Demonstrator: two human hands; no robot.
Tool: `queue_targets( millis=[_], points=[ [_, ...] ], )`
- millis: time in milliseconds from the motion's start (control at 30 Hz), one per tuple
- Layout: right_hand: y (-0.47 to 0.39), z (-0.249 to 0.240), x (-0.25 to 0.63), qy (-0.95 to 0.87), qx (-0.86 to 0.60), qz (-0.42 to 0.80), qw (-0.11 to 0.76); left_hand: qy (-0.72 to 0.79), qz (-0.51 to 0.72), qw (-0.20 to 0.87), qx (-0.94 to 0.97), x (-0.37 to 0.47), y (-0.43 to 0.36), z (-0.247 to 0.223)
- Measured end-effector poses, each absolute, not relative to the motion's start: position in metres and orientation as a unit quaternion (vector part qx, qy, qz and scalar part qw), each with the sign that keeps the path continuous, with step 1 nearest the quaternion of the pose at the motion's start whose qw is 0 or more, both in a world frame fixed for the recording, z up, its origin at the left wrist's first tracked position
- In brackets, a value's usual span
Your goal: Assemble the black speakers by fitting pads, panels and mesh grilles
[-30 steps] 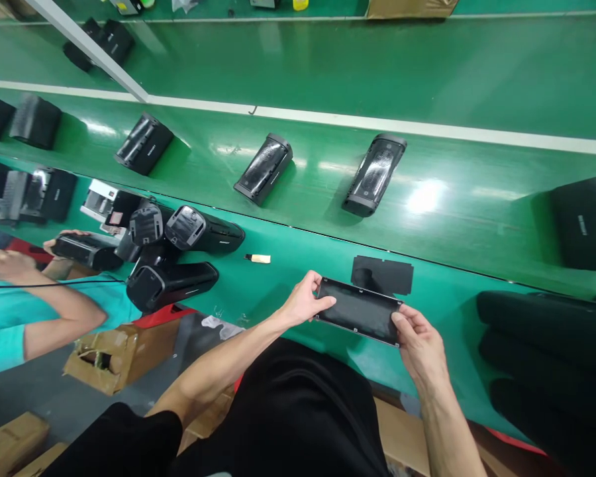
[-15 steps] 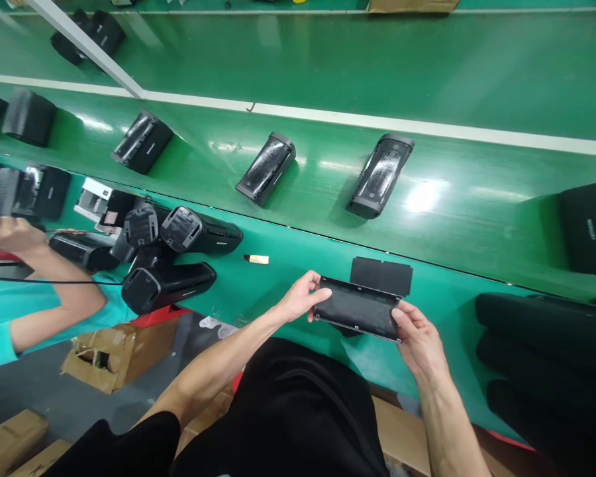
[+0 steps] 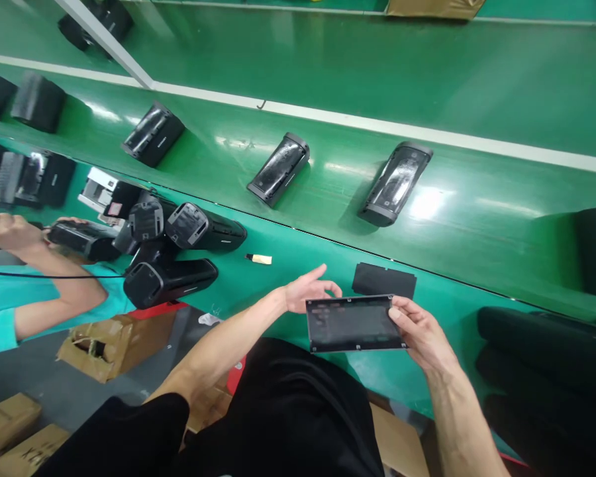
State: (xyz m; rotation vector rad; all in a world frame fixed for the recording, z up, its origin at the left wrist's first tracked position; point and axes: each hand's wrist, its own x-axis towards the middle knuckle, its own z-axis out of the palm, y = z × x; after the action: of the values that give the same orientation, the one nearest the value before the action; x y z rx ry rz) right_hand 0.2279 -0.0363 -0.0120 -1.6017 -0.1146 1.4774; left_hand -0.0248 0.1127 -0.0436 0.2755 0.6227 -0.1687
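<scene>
A black rectangular panel (image 3: 355,324) with small clips along its edges is held above the bench near my body, its hollow inner side facing up. My right hand (image 3: 420,328) grips its right end, thumb on top. Beside the panel's left end, my left hand (image 3: 308,291) is open with the fingers apart; whether a fingertip touches the panel's back I cannot tell. Just beyond the panel, a thin flat black sheet (image 3: 384,279) lies on the green bench (image 3: 288,278).
Black speakers (image 3: 281,169) sit spaced out on the green conveyor (image 3: 328,192). More black speakers (image 3: 171,281) are clustered left of a small yellow-labelled item (image 3: 259,259). Dark rounded pieces (image 3: 536,344) are stacked at right. A co-worker's arm (image 3: 54,271) reaches in at left, above a cardboard box (image 3: 124,344).
My left hand has let go of the panel's left end and its fingers have spread. The panel has tilted slightly and shifted a little left, still in my right hand.
</scene>
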Motion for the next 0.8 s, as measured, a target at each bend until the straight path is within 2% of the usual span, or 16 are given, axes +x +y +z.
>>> queue_targets(
  millis=[233, 467, 800],
  points=[
    [-0.014, -0.006, 0.225, -0.063, -0.615, 0.673, 0.406, 0.277, -0.172, 0.939, 0.112, -0.004, 0.098, -0.052],
    [-0.016, -0.018, 0.223, -0.09, -0.644, 0.656, 0.382, 0.281, -0.169, 0.936, 0.131, -0.009, 0.095, -0.062],
    [-0.018, -0.022, 0.223, -0.11, -0.648, 0.65, 0.382, 0.255, -0.201, 0.946, -0.002, -0.011, 0.094, -0.078]
  ],
)
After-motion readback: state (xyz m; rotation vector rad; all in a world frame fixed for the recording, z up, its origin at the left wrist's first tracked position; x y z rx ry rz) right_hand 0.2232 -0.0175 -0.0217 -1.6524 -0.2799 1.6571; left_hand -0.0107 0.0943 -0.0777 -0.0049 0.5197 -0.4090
